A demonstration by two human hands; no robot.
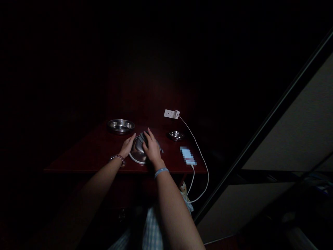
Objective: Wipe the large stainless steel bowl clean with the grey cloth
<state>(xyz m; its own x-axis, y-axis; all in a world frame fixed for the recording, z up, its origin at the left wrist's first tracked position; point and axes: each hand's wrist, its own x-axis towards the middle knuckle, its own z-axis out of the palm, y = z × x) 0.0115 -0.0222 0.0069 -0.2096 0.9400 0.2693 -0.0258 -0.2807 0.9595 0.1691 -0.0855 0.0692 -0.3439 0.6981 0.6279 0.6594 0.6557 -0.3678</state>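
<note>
A shiny metal bowl [137, 152] sits close to the table's front edge, apparently upside down with its pale rim low. My left hand [127, 146] holds the bowl's left side, its fingers pointing up along the wall. Over the bowl's right side lies my right hand [153, 148], pressing a dark grey cloth [142, 136] against the metal. Part of the cloth shows past the far side of this hand, and the rest is hidden beneath it.
On the dark red table [85, 158] a wide metal dish [121, 127] stands at the back left. A small metal dish [176, 135] and a phone [188, 156] are on the right. A white cable [199, 149] runs from the wall socket [170, 114], hanging past the table's edge.
</note>
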